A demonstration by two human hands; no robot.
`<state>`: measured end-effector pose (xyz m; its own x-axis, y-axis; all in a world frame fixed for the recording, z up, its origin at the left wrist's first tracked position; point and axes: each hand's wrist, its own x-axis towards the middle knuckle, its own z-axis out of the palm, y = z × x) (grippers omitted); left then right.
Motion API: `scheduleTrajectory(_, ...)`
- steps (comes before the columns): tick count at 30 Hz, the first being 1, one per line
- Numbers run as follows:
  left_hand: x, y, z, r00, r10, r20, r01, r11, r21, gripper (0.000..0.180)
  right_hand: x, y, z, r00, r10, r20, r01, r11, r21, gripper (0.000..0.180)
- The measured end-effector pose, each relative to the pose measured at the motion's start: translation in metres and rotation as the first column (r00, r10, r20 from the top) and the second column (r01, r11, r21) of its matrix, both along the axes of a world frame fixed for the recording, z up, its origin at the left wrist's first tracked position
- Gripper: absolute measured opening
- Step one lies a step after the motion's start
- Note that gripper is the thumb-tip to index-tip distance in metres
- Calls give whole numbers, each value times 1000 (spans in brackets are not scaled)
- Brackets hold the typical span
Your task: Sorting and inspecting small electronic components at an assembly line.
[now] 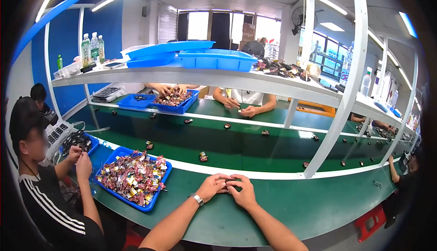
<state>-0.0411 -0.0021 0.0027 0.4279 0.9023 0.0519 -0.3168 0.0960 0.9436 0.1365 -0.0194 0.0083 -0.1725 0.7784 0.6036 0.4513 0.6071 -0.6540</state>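
Observation:
My left hand (212, 187), with a wristwatch on its wrist, and my right hand (243, 191) meet over the green worktop (291, 208) near its front edge. Together they pinch a small dark part (230, 181) between the fingertips; the fingers hide most of it. A blue tray (119, 153) heaped with several small multicoloured pieces (133, 175) lies just left of my left hand.
A green conveyor belt (236, 144) behind the worktop carries several small dark parts. A person in a black shirt (50, 201) works at my left, others across the belt. White frame posts (339, 110) and a shelf with blue trays (214, 60) and bottles stand overhead.

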Motion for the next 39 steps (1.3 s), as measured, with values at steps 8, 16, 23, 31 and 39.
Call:
scheduleTrajectory(8,3,-4,3,999,33,-11,-33,999,-2,26,-3,-3,7,999,20,34,-21,999,29,19)
scheduleTrajectory(16,4,-1,2,999,34,10,-34,999,20,28,-1,-5,14,995,-41,92,25,986,164,17)
scheduleTrajectory(23,2,0,0,999,23,34,-22,999,-35,28,0,-3,13,995,-47,86,22,961,277,21)
scheduleTrajectory(31,2,-1,2,999,42,9,-41,998,-40,28,-6,-7,16,983,-117,140,77,961,266,20)
scheduleTrajectory(39,5,-1,3,1000,30,-8,-31,999,-41,26,-3,-3,10,989,-117,88,97,974,205,18)
